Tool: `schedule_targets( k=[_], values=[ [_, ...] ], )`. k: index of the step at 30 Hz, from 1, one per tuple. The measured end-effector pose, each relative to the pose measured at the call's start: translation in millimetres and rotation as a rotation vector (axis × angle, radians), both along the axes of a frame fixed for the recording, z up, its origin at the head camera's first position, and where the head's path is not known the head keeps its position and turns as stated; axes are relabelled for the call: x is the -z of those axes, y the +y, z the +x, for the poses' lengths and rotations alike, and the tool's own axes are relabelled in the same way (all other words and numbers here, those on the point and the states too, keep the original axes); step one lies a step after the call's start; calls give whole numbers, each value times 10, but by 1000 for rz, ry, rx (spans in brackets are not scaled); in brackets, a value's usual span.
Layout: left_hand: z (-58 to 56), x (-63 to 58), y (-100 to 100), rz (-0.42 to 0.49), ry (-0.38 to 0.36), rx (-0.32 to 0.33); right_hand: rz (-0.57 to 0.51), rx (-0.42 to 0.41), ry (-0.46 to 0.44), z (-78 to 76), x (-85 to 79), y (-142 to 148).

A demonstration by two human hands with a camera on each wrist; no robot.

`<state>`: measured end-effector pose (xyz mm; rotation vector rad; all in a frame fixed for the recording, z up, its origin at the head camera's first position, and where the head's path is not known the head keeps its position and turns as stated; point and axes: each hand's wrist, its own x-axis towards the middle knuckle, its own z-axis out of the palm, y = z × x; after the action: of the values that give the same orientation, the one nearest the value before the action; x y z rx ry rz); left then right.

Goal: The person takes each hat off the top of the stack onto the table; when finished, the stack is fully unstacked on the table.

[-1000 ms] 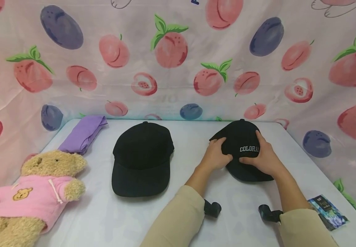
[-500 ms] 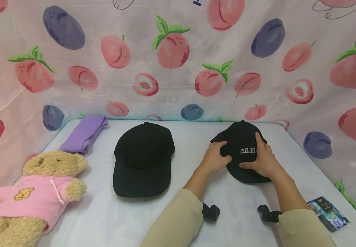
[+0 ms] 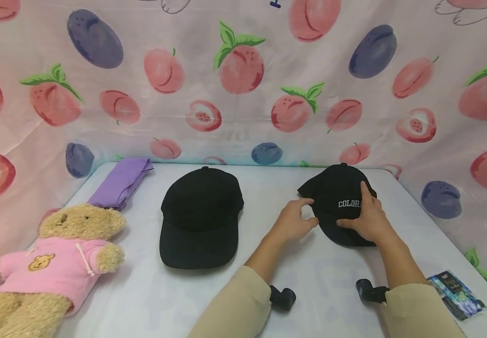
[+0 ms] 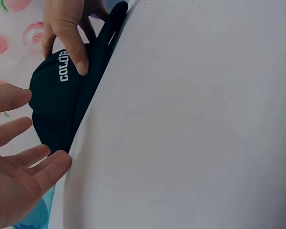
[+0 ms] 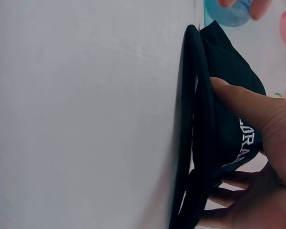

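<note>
A black baseball cap with white lettering [image 3: 329,190] sits at the right rear of the white table, its brim toward me. The right hand [image 3: 373,219] grips its right side: the thumb lies on the front near the brim, the fingers spread around the crown, as the right wrist view shows with the cap [image 5: 229,90]. Part of the lettering is covered by this hand. On the cap's left side, the left hand [image 3: 292,221] is held with its fingers apart and palm toward the crown. In the left wrist view the left hand [image 4: 14,183] holds nothing.
A plain black cap [image 3: 201,202] stands left of centre. At the left lie a teddy bear in a pink top [image 3: 53,265] and a folded purple cloth [image 3: 120,184]. A colourful card or packet [image 3: 458,295] lies near the right edge. A fruit-print curtain [image 3: 243,112] hangs behind.
The left hand has come off the lettered cap and shifted a little left. The right hand and that cap have moved slightly right. The head view has turned slightly left.
</note>
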<state>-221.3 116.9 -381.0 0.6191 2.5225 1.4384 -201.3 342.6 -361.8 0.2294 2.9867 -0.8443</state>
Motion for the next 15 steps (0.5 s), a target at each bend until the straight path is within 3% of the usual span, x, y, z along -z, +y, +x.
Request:
schedule_targets(
  k=[9,15],
  values=[
    [146,-35,-166,-44,17,50,-3,13,4,-43,2,85],
    [186,-81,-270,-44,-3,38,-13,24,5,-73,37,151]
  ],
)
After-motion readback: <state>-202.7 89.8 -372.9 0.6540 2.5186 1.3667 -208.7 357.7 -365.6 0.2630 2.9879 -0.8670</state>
